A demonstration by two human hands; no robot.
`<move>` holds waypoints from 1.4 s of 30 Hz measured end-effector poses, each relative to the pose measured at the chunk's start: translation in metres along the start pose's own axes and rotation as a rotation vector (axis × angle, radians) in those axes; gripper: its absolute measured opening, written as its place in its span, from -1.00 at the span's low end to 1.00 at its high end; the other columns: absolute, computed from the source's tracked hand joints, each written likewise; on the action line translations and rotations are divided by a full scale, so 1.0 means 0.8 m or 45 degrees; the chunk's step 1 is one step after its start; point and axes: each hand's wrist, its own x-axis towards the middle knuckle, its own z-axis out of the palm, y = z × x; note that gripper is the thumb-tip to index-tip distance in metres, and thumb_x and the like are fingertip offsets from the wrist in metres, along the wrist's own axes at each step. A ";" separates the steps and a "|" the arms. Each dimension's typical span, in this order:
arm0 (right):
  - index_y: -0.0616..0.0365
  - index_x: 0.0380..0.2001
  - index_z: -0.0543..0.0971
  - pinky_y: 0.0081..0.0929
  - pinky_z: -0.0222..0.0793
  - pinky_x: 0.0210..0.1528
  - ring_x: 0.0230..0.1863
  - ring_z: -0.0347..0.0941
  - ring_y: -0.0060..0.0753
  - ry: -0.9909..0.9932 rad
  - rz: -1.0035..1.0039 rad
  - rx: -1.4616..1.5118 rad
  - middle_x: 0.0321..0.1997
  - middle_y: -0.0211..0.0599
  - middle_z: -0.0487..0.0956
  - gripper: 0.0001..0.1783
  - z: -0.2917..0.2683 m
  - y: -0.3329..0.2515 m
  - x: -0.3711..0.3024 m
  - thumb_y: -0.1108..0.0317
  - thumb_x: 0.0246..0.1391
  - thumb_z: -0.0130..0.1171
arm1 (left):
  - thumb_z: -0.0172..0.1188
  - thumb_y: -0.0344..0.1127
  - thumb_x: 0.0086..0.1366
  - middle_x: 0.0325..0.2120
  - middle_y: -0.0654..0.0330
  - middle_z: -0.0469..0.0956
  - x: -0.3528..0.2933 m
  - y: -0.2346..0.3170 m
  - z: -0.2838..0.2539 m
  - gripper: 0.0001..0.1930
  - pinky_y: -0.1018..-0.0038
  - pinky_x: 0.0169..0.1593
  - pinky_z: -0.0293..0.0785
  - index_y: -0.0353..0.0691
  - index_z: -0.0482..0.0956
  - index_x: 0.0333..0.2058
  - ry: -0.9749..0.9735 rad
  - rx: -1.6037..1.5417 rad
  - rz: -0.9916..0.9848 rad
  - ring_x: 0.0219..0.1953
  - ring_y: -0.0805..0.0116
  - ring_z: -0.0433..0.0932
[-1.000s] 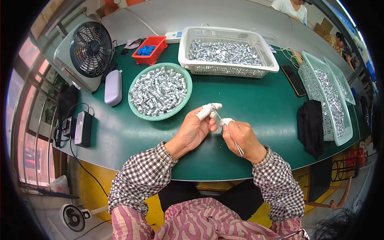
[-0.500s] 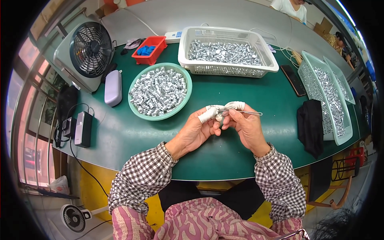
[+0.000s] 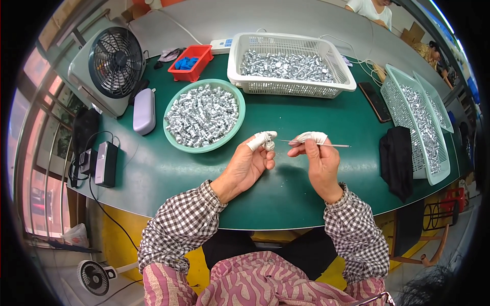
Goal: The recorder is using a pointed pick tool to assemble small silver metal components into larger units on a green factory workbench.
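Observation:
My left hand (image 3: 245, 162), its thumb and index finger wrapped in white finger covers, is closed on a small silvery metal fitting (image 3: 270, 145). Part of that piece is hidden behind the fingers. To its right, my right hand (image 3: 321, 163) grips a pair of thin metal tweezers (image 3: 334, 146), with a white cover on a finger. Their pointed tip faces left toward the left hand, a short gap from the metal piece. Beyond my left hand stands a round green basin (image 3: 241, 125) full of similar silvery pieces.
A white plastic basket (image 3: 347, 84) of metal parts stands at the back. Green baskets (image 3: 440, 176) are on the right, by a black cloth (image 3: 395, 163) and a phone (image 3: 374, 102). At left are a fan (image 3: 116, 61), a lilac case (image 3: 144, 112) and a red bin (image 3: 204, 58).
My hands have drawn apart. The right hand has moved right, pulling the tweezers away from the metal fitting, which stays in my left hand.

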 end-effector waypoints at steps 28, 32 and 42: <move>0.41 -0.33 0.41 -0.54 0.48 -0.36 -0.38 0.54 -0.34 -0.168 -0.260 -0.423 -0.32 -0.07 0.53 -0.89 -0.005 0.009 0.003 0.54 0.11 -0.03 | -0.08 -0.28 0.32 -0.49 0.27 0.36 -0.008 0.001 0.020 -0.78 0.59 -0.52 0.39 -0.30 0.38 -0.18 -0.078 0.252 -0.061 -0.52 0.54 0.37; 0.43 -0.37 0.42 -0.55 0.48 -0.36 -0.39 0.54 -0.37 -0.107 -0.182 -0.280 -0.32 -0.09 0.54 -0.83 -0.007 0.010 0.005 0.48 0.15 -0.07 | -0.07 -0.29 0.32 -0.48 0.27 0.36 -0.006 -0.003 0.021 -0.80 0.59 -0.52 0.39 -0.28 0.37 -0.18 -0.097 0.195 -0.067 -0.52 0.54 0.37; 0.39 -0.38 0.44 -0.61 0.43 -0.50 -0.56 0.48 -0.49 -0.201 -0.318 -0.676 -0.40 -0.15 0.56 -0.80 -0.010 0.005 0.001 0.43 0.17 -0.08 | -0.08 -0.30 0.32 -0.48 0.29 0.35 -0.008 -0.001 0.021 -0.81 0.63 -0.58 0.29 -0.26 0.35 -0.17 -0.086 0.240 -0.084 -0.57 0.59 0.30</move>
